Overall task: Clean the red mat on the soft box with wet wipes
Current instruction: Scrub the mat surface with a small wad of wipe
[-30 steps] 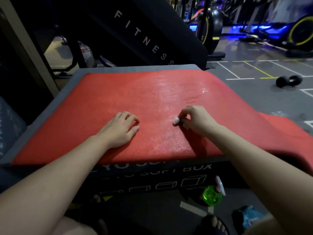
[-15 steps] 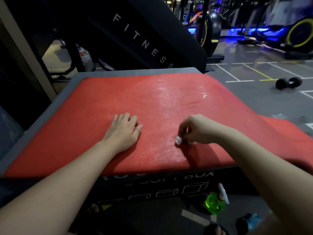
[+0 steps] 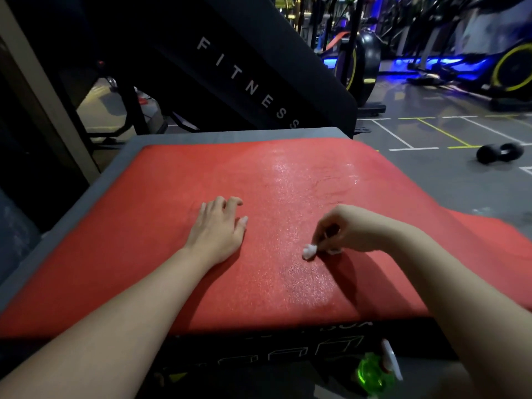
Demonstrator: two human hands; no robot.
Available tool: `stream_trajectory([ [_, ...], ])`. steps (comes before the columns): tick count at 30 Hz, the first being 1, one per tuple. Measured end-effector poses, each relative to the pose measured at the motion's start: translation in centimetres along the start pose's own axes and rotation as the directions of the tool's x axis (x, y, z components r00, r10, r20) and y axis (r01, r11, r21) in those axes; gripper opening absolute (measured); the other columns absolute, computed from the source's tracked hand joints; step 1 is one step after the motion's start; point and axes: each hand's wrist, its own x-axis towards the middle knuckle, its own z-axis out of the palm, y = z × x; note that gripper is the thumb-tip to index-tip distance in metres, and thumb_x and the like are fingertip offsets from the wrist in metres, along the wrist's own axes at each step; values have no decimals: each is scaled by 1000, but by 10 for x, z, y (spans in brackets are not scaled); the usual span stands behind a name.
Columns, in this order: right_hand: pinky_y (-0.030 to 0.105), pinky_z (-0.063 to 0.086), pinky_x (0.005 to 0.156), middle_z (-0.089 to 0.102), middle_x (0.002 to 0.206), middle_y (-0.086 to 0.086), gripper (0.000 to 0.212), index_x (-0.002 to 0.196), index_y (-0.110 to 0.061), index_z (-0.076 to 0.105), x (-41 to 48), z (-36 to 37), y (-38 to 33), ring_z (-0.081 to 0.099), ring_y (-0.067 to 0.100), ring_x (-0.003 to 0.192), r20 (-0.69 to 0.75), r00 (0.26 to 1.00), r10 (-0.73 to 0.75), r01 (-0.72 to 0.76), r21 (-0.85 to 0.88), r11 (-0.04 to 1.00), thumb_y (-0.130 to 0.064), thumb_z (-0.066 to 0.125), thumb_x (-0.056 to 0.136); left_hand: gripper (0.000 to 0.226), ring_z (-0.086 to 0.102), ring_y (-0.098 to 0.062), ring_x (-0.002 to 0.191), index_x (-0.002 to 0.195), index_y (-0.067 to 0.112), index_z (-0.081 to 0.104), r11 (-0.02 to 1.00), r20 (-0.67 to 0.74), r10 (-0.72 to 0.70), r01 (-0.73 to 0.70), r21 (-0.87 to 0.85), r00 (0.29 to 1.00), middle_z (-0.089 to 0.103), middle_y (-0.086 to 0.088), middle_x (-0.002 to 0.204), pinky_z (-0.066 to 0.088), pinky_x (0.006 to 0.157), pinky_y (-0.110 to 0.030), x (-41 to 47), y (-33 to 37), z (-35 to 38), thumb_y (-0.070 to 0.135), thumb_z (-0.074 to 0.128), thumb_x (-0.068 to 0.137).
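A red mat point(image 3: 178, 197) lies over the top of the dark soft box point(image 3: 288, 352) and hangs off its right side. A wet, shiny band runs down the mat's middle right. My right hand point(image 3: 342, 231) pinches a small crumpled white wet wipe point(image 3: 309, 251) and holds it against the mat near the front. My left hand point(image 3: 218, 228) rests flat on the mat, palm down, to the left of the wipe.
A green spray bottle point(image 3: 374, 372) stands on the floor in front of the box. A black dumbbell point(image 3: 499, 152) lies on the grey floor at right. A black slanted panel marked FITNESS point(image 3: 247, 84) rises behind the box. Exercise bikes point(image 3: 359, 59) stand further back.
My right hand has drawn the wipe toward me along the mat's wet band. My left hand has stayed pressed on the mat. The view has shifted slightly.
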Motion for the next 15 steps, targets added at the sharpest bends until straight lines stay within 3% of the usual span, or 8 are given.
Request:
stream_trajectory([
  [4,25,45,60,67,64,-10,8,82,-29,75,17,3,4,57,2,59,-68,998,6,-4,27,1000,-35,80,79,47,49,-32,132,145,19,47,999,48,-45,44,11,998,55,-10,132,22,122,-53,13,-9,8,41,46,104],
  [11,28,38,69,56,89,0,5,90,-17,74,78,19,25,54,18,81,-482,876,-6,-5,-22,1000,-17,70,87,61,44,-33,138,158,14,31,994,57,-81,77,74,995,51,-14,141,16,125,-51,42,-12,16,42,41,105],
  [15,30,43,74,56,90,1,9,92,-14,75,89,18,34,58,22,83,-488,866,-107,82,-73,994,-20,69,90,58,37,-30,144,157,15,35,997,11,-69,69,46,998,44,-13,151,15,125,-51,58,-5,25,42,41,106],
])
